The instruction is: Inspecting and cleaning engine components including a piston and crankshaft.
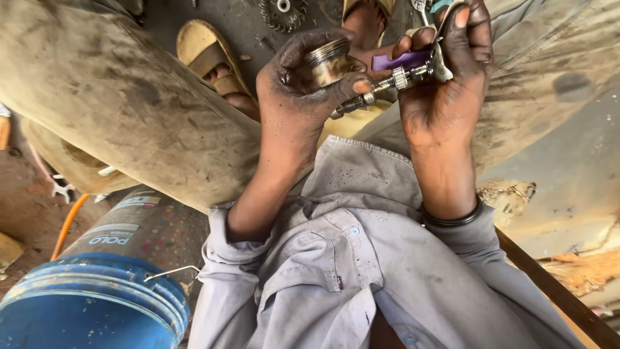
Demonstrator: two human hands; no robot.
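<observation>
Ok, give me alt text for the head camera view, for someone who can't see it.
Two grimy hands work over the person's lap: the left hand grips a threaded metal cup, and the right hand holds a spray-gun-like tool with a purple body. A blue bucket stands at lower left, sandalled feet above.

The dirty gray floor [239, 26] has a round metal gear [282, 13] lying on it. A blue bucket [97, 297] stands on the floor too, and an orange hose [70, 223] lies beside the bucket
</observation>
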